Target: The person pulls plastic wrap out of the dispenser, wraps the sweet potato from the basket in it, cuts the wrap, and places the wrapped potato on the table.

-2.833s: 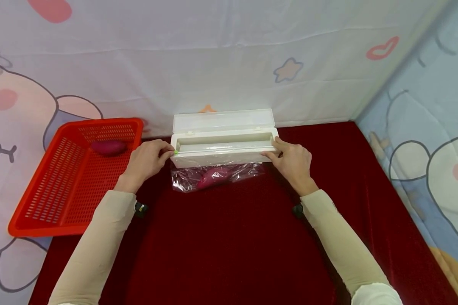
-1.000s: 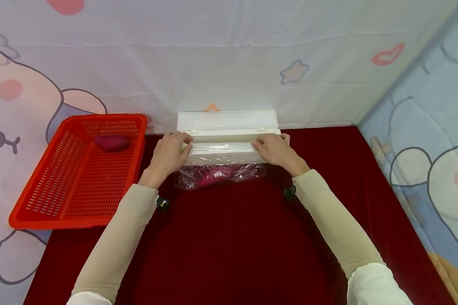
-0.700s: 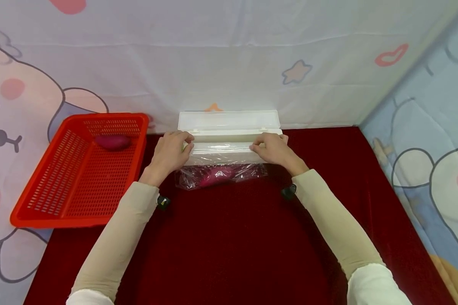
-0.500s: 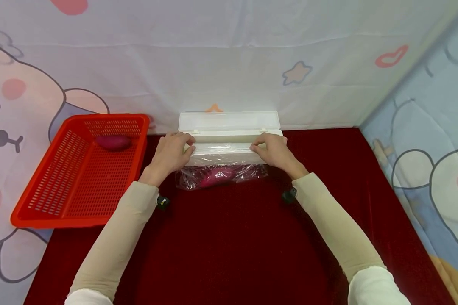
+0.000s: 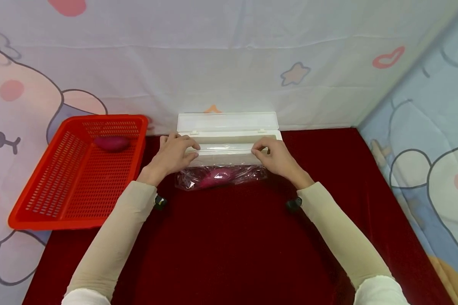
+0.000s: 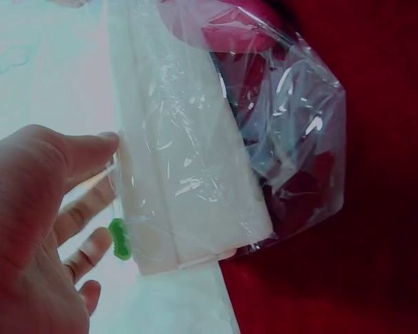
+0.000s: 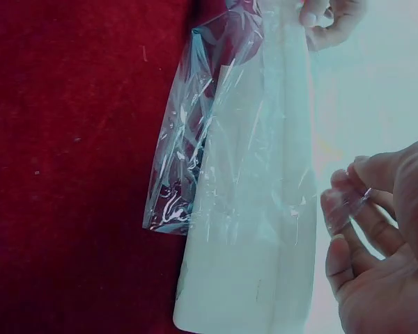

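A long white cling film box (image 5: 229, 159) lies at the back with its translucent lid (image 5: 227, 122) raised. Clear cling film (image 5: 249, 173) runs from it over the front wall and down over a purple sweet potato (image 5: 215, 176) on the cloth. At the box's left end, my left hand (image 5: 170, 153) pinches the film at the top edge between thumb and forefinger. A green slider (image 6: 120, 239) shows beside its fingers in the left wrist view. My right hand (image 5: 277, 158) pinches film near the right end; a crumpled bit shows at its fingertips in the right wrist view.
On the left stands a red plastic basket (image 5: 85, 182) with another purple sweet potato (image 5: 112, 143) inside. Dark red cloth (image 5: 229, 237) covers the table. A patterned white curtain (image 5: 198, 63) hangs right behind the box.
Both hands have come inward from the box's ends since the first frame. In the last half second the right hand shifts slightly down, and the left hand's fingertips slide a little right.
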Demonstrator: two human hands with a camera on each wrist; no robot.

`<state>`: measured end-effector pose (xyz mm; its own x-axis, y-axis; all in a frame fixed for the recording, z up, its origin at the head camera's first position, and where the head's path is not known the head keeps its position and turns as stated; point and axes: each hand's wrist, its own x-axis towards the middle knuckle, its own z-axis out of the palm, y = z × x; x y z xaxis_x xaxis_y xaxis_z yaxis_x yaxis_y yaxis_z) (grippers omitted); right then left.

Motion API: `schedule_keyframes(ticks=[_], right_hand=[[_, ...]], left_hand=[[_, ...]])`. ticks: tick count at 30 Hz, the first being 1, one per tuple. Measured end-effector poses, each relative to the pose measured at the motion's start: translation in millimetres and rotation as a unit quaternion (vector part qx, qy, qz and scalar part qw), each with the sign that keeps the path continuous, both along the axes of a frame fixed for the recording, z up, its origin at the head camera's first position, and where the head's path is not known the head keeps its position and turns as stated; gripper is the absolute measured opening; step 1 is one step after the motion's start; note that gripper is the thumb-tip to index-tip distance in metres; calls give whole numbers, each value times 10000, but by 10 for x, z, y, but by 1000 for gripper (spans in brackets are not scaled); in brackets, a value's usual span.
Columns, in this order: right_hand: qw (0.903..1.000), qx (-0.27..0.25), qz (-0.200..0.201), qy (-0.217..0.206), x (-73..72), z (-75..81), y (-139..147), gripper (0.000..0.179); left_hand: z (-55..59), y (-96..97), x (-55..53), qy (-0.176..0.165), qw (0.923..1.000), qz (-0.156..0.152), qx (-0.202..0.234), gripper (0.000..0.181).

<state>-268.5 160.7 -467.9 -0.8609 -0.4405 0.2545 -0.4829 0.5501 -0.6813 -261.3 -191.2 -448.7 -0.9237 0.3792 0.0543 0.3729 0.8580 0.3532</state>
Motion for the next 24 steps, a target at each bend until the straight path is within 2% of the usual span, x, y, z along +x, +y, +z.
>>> schedule_keyframes(ticks=[5, 13, 18, 24], right_hand=[[9995, -86, 47, 306, 91, 13, 49, 15], [9986, -34, 71, 523, 240, -12, 188, 14], [9984, -30, 147, 544, 274, -45, 243, 15], [9983, 19, 19, 580, 269, -79, 311, 17]], left_hand=[[-32, -25, -4, 316, 9991, -252, 162, 16], [-72, 2, 8, 340, 9960, -791, 225, 19], [-67, 24, 12, 388, 9959, -772, 274, 10], [-57, -23, 7, 453, 9973, -575, 57, 7]])
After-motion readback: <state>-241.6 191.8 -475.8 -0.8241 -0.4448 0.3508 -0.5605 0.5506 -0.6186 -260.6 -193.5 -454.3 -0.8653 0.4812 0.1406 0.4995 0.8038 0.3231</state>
